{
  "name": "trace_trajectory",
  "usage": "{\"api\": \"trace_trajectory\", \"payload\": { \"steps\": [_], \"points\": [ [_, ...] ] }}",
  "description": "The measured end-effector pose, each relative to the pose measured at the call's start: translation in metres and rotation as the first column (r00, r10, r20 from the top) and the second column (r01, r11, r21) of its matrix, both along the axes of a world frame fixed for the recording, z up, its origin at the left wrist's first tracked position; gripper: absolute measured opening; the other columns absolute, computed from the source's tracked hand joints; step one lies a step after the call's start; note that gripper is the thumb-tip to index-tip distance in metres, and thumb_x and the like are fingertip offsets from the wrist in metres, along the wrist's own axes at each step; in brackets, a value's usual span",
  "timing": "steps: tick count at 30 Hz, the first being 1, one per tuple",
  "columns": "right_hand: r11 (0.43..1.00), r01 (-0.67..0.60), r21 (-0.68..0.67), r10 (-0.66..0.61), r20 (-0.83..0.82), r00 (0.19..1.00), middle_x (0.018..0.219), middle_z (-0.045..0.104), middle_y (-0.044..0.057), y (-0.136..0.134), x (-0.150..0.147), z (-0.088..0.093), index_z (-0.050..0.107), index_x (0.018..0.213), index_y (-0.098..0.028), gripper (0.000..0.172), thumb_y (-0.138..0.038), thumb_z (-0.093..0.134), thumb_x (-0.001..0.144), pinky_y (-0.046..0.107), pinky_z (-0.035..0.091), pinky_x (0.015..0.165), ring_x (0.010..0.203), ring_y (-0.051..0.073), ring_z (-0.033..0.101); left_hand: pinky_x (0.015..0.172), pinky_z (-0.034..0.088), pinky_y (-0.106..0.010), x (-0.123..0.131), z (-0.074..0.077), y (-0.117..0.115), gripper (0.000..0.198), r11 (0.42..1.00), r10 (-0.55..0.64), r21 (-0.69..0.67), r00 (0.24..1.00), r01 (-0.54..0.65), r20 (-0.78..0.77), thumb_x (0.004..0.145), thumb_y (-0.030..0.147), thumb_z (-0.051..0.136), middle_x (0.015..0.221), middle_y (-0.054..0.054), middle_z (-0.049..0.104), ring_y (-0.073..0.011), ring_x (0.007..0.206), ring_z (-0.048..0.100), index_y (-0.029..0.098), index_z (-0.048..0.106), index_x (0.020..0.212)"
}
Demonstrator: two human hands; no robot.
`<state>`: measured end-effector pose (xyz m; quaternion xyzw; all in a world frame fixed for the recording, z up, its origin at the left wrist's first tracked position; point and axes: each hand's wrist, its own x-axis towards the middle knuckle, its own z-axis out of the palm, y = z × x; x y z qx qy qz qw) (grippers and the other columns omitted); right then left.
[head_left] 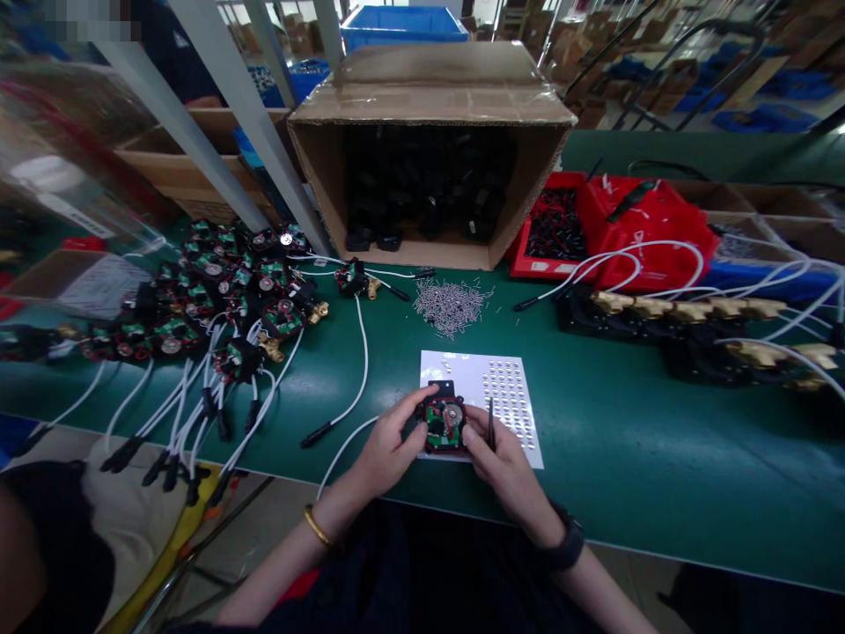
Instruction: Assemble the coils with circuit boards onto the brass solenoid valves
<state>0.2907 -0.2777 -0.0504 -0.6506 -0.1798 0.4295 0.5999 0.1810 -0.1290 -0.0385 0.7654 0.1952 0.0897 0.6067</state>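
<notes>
Between my hands, over the sticker sheet, is a black housing [445, 424] with a green circuit board, red wires and a round silver part inside. My left hand [391, 445] is closed on its left edge, thumb on the near side. My right hand [500, 453] grips its right edge, and a dark slim tool, perhaps tweezers [491, 424], also sticks up from between its fingers. A white cable [343, 447] runs left from under my left hand. Beneath the housing lies a white sheet [462, 363] with rows of small silver pieces.
Behind the sheet lies a pile of small screws [451, 305], before a cardboard box [429, 106] of black parts. Several open housings [217, 291] with white cables crowd the left. Red bins [554, 224] and black units with brass fittings [679, 308] stand right.
</notes>
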Motion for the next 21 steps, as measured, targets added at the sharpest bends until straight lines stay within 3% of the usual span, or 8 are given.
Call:
{"api": "trace_trajectory", "payload": {
  "steps": [2,4,7,13,18,21],
  "points": [
    [0.999,-0.028,-0.023,0.030,0.079,0.996,0.087,0.062,0.006,0.000,0.003,0.004,0.056,0.110,-0.018,0.038,-0.040,0.055,0.080,0.028,0.047,0.063,0.071,0.016,0.057,0.094,0.043,-0.034,0.003,0.001,-0.001,0.035,0.998,0.059,0.008,0.998,-0.059,-0.028,0.082,0.016,0.042,0.115,-0.005,0.059,-0.0182,0.105,0.056,0.021,0.052,0.116],
    [0.998,-0.055,-0.030,0.059,0.146,0.988,0.097,0.062,0.007,0.002,0.006,0.008,0.057,0.110,-0.018,0.035,-0.037,0.055,0.080,0.033,0.046,0.077,0.088,0.020,0.058,0.085,0.047,-0.031,0.005,0.000,-0.002,0.027,0.994,0.105,-0.008,0.994,-0.106,-0.035,0.082,0.016,0.043,0.101,-0.005,0.063,-0.0172,0.094,0.060,0.019,0.055,0.106],
    [0.995,-0.092,-0.039,0.098,0.211,0.973,0.104,0.061,0.008,0.002,0.010,0.014,0.054,0.114,-0.017,0.036,-0.031,0.053,0.081,0.037,0.043,0.085,0.098,0.022,0.055,0.075,0.048,-0.028,0.009,-0.001,0.000,0.014,0.988,0.152,-0.036,0.988,-0.153,-0.017,0.081,0.020,0.048,0.087,-0.004,0.064,-0.0160,0.083,0.062,0.018,0.054,0.093],
    [0.991,-0.121,-0.053,0.129,0.208,0.970,0.098,0.062,0.007,0.003,0.014,0.016,0.056,0.109,-0.018,0.030,-0.031,0.052,0.082,0.033,0.047,0.074,0.085,0.019,0.058,0.069,0.046,-0.026,0.017,0.012,0.006,0.013,0.990,0.140,0.007,0.989,-0.140,-0.050,0.078,0.027,0.055,0.077,-0.002,0.062,-0.0139,0.072,0.058,0.016,0.052,0.072],
    [0.989,-0.133,-0.061,0.144,0.225,0.964,0.080,0.062,0.005,0.008,0.023,0.018,0.059,0.091,-0.015,0.022,-0.033,0.050,0.083,0.027,0.044,0.065,0.072,0.015,0.056,0.069,0.045,-0.025,0.022,0.019,0.007,0.013,0.993,0.105,0.066,0.992,-0.100,-0.076,0.079,0.028,0.054,0.074,-0.001,0.061,-0.0136,0.071,0.057,0.016,0.054,0.072],
    [0.985,-0.122,-0.122,0.155,0.303,0.940,0.070,0.059,0.002,0.012,0.032,0.023,0.059,0.097,-0.015,0.025,-0.033,0.052,0.082,0.024,0.039,0.054,0.059,0.012,0.051,0.064,0.044,-0.023,0.023,0.017,0.007,0.013,0.992,0.095,0.093,0.992,-0.087,-0.085,0.079,0.028,0.054,0.071,0.000,0.060,-0.0128,0.067,0.056,0.016,0.054,0.073]
  ]
}}
